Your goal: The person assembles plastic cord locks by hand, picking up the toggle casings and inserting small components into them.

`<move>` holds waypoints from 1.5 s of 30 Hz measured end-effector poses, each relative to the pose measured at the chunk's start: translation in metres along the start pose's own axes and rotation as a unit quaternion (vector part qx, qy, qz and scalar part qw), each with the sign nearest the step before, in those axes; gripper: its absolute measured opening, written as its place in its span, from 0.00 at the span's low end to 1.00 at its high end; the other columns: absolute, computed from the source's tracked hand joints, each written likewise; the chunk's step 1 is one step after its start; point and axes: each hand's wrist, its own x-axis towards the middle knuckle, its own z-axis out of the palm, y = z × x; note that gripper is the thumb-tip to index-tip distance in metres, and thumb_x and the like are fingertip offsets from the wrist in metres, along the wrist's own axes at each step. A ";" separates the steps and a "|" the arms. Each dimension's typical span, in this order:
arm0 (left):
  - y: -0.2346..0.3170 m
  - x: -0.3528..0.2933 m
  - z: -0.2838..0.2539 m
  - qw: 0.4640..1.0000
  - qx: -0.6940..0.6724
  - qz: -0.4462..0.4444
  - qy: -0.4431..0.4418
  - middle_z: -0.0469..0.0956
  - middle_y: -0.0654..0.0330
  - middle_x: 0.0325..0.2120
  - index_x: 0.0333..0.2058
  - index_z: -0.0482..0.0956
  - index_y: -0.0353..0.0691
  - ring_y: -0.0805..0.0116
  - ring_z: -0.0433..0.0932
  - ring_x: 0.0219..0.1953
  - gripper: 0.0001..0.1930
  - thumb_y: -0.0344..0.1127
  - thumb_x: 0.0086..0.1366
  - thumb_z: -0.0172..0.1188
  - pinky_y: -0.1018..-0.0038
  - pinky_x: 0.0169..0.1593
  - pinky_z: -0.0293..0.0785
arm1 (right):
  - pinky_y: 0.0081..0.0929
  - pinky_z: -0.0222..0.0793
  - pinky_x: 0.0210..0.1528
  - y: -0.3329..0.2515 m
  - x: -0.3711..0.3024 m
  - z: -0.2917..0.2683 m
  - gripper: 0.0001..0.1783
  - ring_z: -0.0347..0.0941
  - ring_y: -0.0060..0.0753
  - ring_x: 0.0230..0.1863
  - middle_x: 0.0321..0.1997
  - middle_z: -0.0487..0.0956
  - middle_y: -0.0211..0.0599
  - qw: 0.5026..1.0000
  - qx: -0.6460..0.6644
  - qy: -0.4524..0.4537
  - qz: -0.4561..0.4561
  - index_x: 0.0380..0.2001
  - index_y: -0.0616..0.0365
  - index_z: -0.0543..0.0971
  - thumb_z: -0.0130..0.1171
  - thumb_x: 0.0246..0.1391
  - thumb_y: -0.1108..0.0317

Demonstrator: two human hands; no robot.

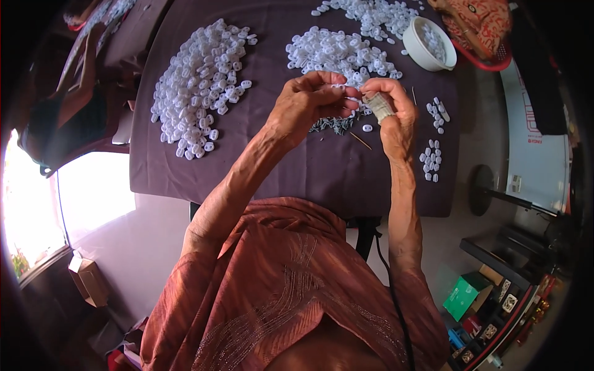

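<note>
Both hands are raised close together above the middle of the table. My left hand (312, 96) is closed, its thumb and fingers pinched on a small white plastic piece that shows only in part. Close beside its fingertips, my right hand (399, 108) is closed with thumb and forefinger together; what they hold is too small to make out. A pale wrapping (380, 107) covers the right thumb. Beyond the hands lies a heap of white oval plastic pieces (337, 52). A small pile of dark grey parts (334, 125) sits partly under the left hand, beside one loose white piece (367, 128).
A larger white heap (198, 83) covers the table's left side. A white bowl of pieces (413, 46) stands far right, beside a red basket (495, 63). White pieces (431, 159) lie in small groups at right. A thin stick (361, 141) rests nearby. Another person (74, 105) sits at left.
</note>
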 end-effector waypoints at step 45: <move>0.008 -0.019 0.022 0.976 0.128 0.156 0.074 0.75 0.62 0.24 0.32 0.75 0.32 0.78 0.72 0.28 0.06 0.28 0.56 0.57 0.81 0.35 0.69 | 0.19 0.64 0.40 -0.036 0.011 0.014 0.14 0.69 0.28 0.36 0.33 0.74 0.39 0.970 -0.142 -0.028 -0.193 0.30 0.64 0.72 0.41 0.36 0.85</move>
